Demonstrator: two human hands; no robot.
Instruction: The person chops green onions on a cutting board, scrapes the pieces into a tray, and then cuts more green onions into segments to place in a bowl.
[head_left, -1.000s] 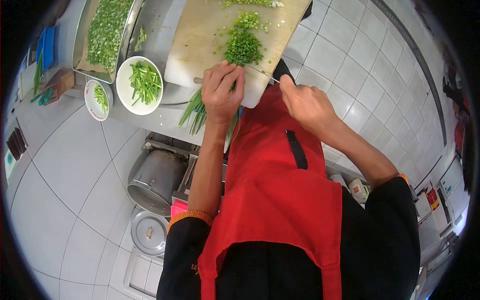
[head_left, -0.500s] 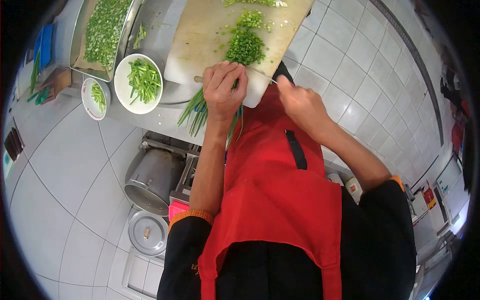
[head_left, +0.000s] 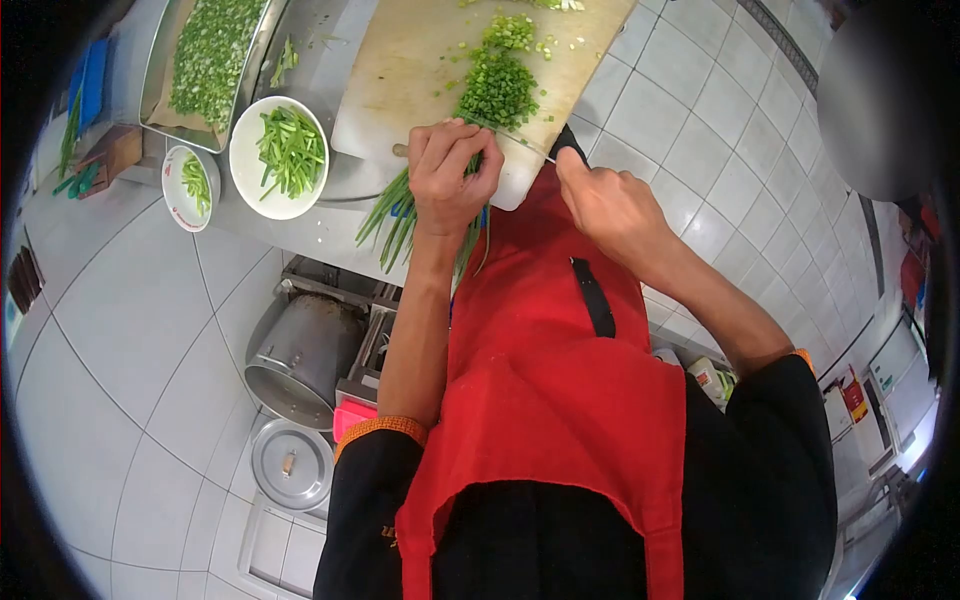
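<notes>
Head cam: looks like mid-slice on a bunch of scallions [head_left: 392, 225]. Pinned near the board's [head_left: 390, 90] edge under the left hand [head_left: 452, 178], with fingers curled tight over the stalks, trailing off toward the desk [head_left: 300, 238]. Got the knife [head_left: 530, 147] in the right hand [head_left: 612, 207], with fingers wrapped fully around a mostly hidden handle. Can't tell how deep the cut goes. Probably calls for easing the left fingers back a touch before another slice, keeping knuckles clear of the blade. Counting up: one knife, one board, three chopped heaps [head_left: 500, 88], two bowls [head_left: 243, 170] of cut greens [head_left: 290, 155], one tray [head_left: 190, 137] of chopped stuff [head_left: 210, 65]. Can't count the stalks, too bunched up.
</notes>
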